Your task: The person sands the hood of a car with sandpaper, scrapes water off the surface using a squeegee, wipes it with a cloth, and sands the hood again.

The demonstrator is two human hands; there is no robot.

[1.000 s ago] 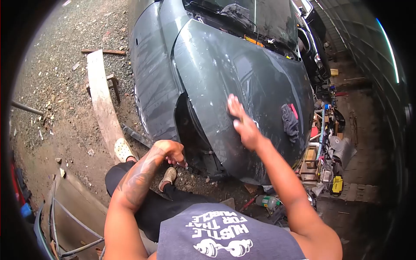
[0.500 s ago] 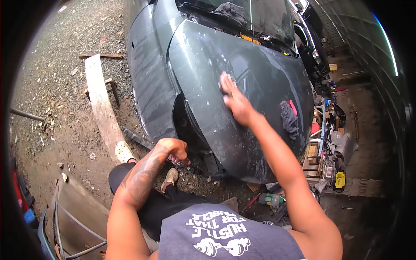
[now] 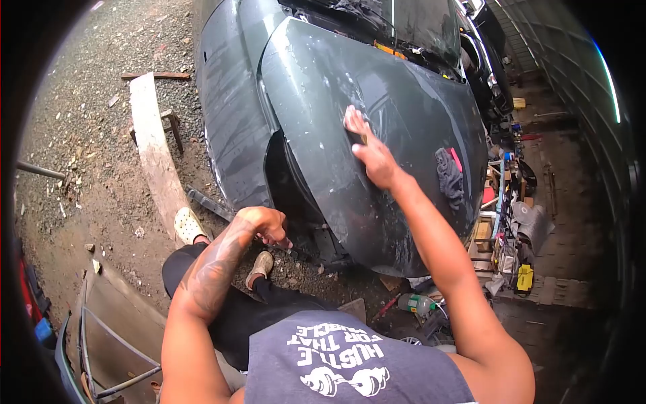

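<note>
My right hand (image 3: 370, 149) lies on the wet dark grey hood (image 3: 316, 101) of a car, fingers stretched out and close together. A small dark patch shows between thumb and fingers; I cannot tell whether it is a thing or a shadow. Pale smears and water drops mark the paint around it. My left hand (image 3: 268, 225) is curled in the air near the dark opening (image 3: 288, 178) at the car's front corner; its palm side is hidden, so what it holds, if anything, does not show. A grey cloth (image 3: 449, 178) and a pink item (image 3: 456, 160) lie on the hood.
A long pale board (image 3: 151, 121) slopes over a small wooden stand (image 3: 173, 129) on the gravel. Tools and clutter (image 3: 505, 222) line the right side, with a yellow case (image 3: 525, 277). A green-labelled bottle (image 3: 417, 303) lies near my feet. A metal frame (image 3: 114, 330) stands lower left.
My right hand stays on the hood, with its fingers slightly shifted. My left hand remains curled near the opening. The view has tilted a little, so the car sits higher in it.
</note>
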